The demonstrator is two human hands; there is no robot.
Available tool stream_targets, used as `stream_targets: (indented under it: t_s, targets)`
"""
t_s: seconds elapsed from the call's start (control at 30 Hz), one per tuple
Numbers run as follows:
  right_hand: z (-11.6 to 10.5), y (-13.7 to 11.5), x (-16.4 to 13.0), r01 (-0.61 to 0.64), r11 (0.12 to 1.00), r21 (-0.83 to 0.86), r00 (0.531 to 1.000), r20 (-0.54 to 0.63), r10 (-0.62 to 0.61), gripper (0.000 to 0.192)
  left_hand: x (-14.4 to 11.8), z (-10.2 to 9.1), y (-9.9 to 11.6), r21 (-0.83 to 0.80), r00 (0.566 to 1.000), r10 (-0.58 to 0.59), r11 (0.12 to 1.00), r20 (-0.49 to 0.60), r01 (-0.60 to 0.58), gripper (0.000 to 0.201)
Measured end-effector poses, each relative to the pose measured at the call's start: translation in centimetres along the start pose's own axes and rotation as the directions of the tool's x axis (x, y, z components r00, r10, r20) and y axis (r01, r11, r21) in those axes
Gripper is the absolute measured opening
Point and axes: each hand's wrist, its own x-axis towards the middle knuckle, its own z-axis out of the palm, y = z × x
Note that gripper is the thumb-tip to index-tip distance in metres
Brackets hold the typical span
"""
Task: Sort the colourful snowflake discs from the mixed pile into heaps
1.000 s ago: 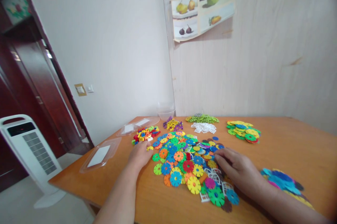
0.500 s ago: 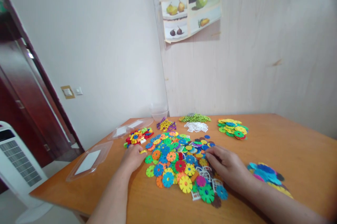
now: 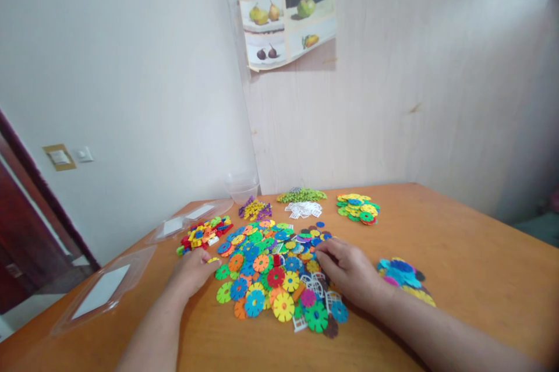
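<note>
A large mixed pile of slotted plastic discs (image 3: 275, 277) in many colours spreads over the middle of the table. At its left edge my left hand (image 3: 192, 272) is closed, thumb and finger pinching a small yellow piece (image 3: 213, 259). My right hand (image 3: 351, 273) reaches over the right edge of the pile with fingers bent together; what lies under the fingertips is hidden. White plastic fence-like pieces (image 3: 314, 283) lie among the discs near that hand. Just beyond my left hand is a small heap of red, yellow and blue building blocks (image 3: 204, 234).
Sorted heaps stand behind: purple and yellow pieces (image 3: 255, 209), white pieces (image 3: 304, 209), green pieces (image 3: 301, 195), and yellow-green discs (image 3: 358, 209). Another disc heap (image 3: 404, 277) lies right. Clear plastic lids (image 3: 105, 287) and a clear tub (image 3: 243, 188) are at left and back.
The view has turned to the right, so everything sits further left in the picture. Both hands keep nearly the same places beside the pile, the left still pinching the yellow piece.
</note>
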Motion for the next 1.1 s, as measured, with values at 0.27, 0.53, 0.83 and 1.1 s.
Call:
stream_targets:
  t_s: [0.27, 0.53, 0.83, 1.1]
  targets:
    - [0.0, -0.2, 0.1, 0.023, 1.0, -0.014, 1.0, -0.011, -0.024, 0.022, -0.3, -1.0, 1.8, -0.161, 1.0, -0.022, 0.987, -0.005, 0.021, 0.022]
    - [0.3, -0.7, 0.2, -0.013, 0.999, 0.048, 1.0, -0.012, 0.014, 0.02, -3.0, -0.9, 9.4, -0.367, 0.992, 0.127, 0.922, -0.019, -0.125, 0.025]
    - [0.3, -0.4, 1.3, -0.327, 0.724, 0.607, 0.944, 0.233, 0.232, 0.033, -8.5, 2.1, 21.6, -0.607, 0.782, 0.54, 0.746, 0.311, -0.274, 0.021]
    - [-1.6, 0.6, 2.4, -0.437, 0.564, 0.701, 0.894, 0.27, 0.357, 0.039, -8.5, 4.5, 24.2, -0.67, 0.778, 0.546, 0.706, 0.31, -0.229, 0.026]
